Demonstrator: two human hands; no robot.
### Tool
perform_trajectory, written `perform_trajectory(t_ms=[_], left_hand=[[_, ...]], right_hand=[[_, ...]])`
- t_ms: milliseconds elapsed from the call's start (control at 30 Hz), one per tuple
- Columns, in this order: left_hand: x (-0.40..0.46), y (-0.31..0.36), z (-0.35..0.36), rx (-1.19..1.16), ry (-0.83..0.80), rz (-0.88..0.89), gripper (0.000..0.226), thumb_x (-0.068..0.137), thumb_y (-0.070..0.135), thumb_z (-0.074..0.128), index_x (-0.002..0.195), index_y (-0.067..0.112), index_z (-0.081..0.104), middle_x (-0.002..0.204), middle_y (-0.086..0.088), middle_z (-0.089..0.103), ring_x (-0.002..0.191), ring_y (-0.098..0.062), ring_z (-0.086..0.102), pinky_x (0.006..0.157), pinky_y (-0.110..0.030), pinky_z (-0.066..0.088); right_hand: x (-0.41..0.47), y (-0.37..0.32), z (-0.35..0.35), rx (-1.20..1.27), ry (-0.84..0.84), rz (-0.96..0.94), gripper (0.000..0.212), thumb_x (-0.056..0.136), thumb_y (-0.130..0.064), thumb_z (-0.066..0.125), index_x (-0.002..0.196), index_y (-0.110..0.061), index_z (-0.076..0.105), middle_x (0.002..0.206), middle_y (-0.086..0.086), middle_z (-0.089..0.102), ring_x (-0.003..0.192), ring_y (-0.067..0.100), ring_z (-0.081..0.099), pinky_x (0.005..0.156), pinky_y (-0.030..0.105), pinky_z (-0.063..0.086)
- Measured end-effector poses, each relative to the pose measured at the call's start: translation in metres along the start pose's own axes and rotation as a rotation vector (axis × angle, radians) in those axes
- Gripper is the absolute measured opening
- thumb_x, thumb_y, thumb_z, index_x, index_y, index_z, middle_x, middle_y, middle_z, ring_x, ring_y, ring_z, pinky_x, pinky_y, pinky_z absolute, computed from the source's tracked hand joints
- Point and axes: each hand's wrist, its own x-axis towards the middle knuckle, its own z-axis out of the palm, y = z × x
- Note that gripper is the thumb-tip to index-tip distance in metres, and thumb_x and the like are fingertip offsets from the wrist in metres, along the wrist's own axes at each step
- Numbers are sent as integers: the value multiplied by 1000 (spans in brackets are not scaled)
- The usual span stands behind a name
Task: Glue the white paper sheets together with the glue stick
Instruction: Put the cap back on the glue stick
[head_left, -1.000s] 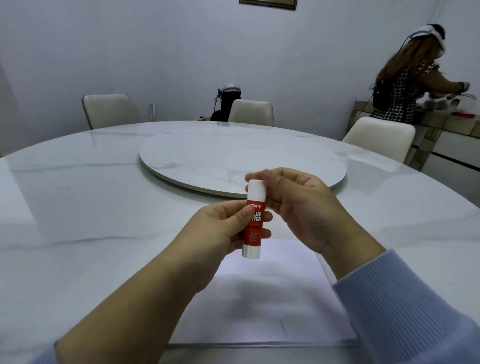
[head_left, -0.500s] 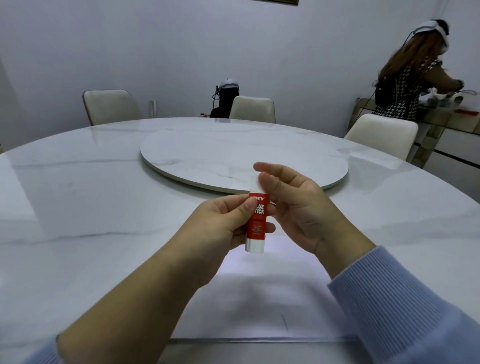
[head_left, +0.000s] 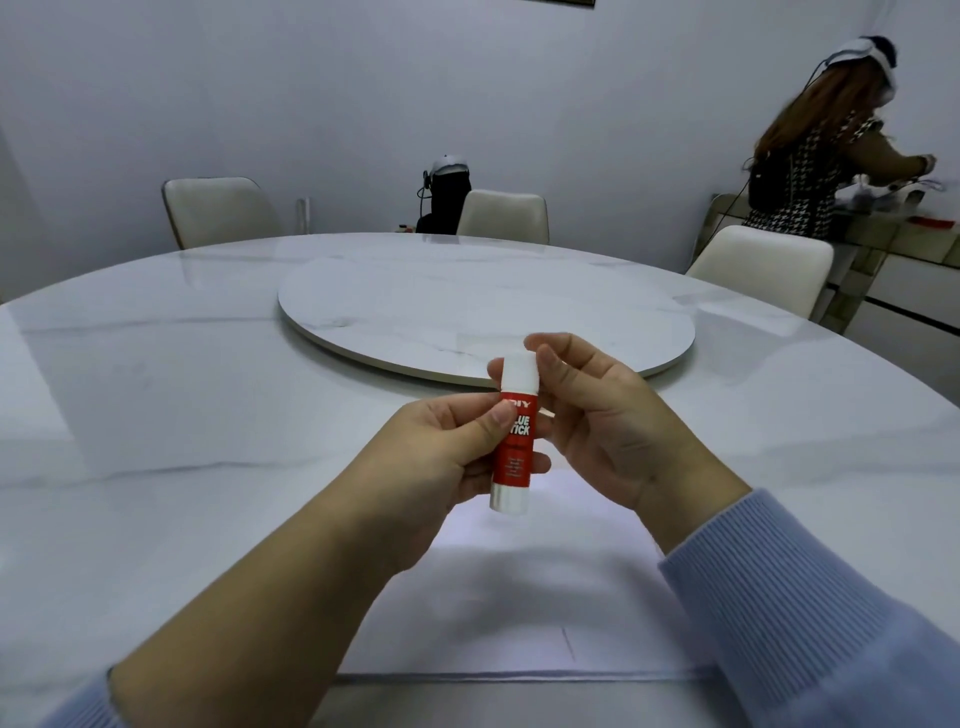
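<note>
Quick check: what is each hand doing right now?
Left hand: holding the glue stick by its red body, upright.
Right hand: fingers curled round the white cap, which is on the stick.

Head-worn view, forward and down, close over table (head_left: 156, 415).

Both hands (head_left: 441, 457) hold the capped glue stick (head_left: 514, 447) above paper (head_left: 519, 613).

A round white marble table (head_left: 156, 415) carries a raised turntable disc (head_left: 483, 312) and white paper sheets (head_left: 509, 613).
</note>
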Motion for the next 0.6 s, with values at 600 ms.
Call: perform_trajectory(t_ms=[600], left_hand=[[2, 2, -3, -131, 27, -27, 30, 72, 23, 57, 95, 7, 68, 83, -7, 76, 67, -19, 72, 60, -29, 59]], right_hand=[[-4, -1, 1, -188, -132, -93, 33, 72, -17, 66, 104, -21, 69, 96, 9, 76, 95, 25, 67, 84, 31, 56]])
